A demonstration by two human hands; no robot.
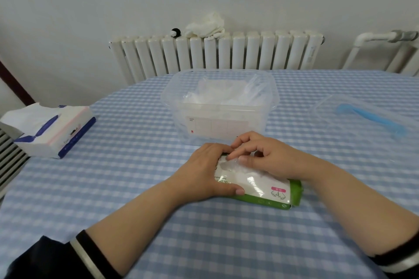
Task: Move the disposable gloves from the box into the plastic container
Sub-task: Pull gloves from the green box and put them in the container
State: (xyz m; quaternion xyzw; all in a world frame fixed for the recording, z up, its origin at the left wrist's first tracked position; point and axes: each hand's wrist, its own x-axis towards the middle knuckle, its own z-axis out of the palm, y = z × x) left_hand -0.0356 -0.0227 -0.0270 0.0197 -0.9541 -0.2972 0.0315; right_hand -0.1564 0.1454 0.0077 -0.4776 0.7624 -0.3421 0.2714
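Note:
A green and white glove box (269,190) lies flat on the checked tablecloth in front of me. My left hand (204,170) grips its left end, thumb along the near edge. My right hand (263,154) rests over the box's opening and pinches a thin clear glove (233,165) that sticks out of it. Just behind the hands stands the clear plastic container (220,99), open, with several crumpled clear gloves (222,93) inside.
A tissue pack (54,131) lies at the table's left edge. The container's clear lid with a blue strip (369,115) lies at the right. A white radiator (215,52) with a cloth on it stands behind the table.

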